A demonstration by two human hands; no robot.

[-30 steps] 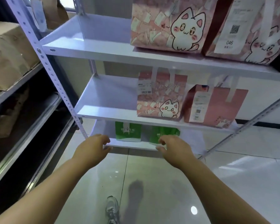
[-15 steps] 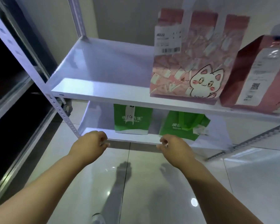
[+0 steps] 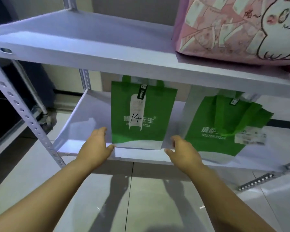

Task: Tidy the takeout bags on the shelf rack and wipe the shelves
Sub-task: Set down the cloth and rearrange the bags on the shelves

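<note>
Two green bags stand on the bottom shelf (image 3: 84, 144) in the head view, the only view given. The "14" bag (image 3: 141, 114) is upright at the middle; the other green bag (image 3: 224, 128) slumps to its right, apart from it, its top folded over. Both hands reach toward the "14" bag: the left hand (image 3: 95, 148) is at its lower left corner, thumb close to or touching the base, and the right hand (image 3: 184, 153) is just beside its lower right corner. On both hands the fingers are apart and curled loosely, clamped on nothing. A pink bag (image 3: 233, 27) sits on the shelf above. I judge the risk is that a grip low on the soft fabric lets the bag buckle or tip forward off the front edge; sliding it right could also nudge the slumped bag further over. Contents of either bag are hidden, the pink bag is cut off by the frame, the slumped bag's label is blurred, and no wiping cloth is in sight.
</note>
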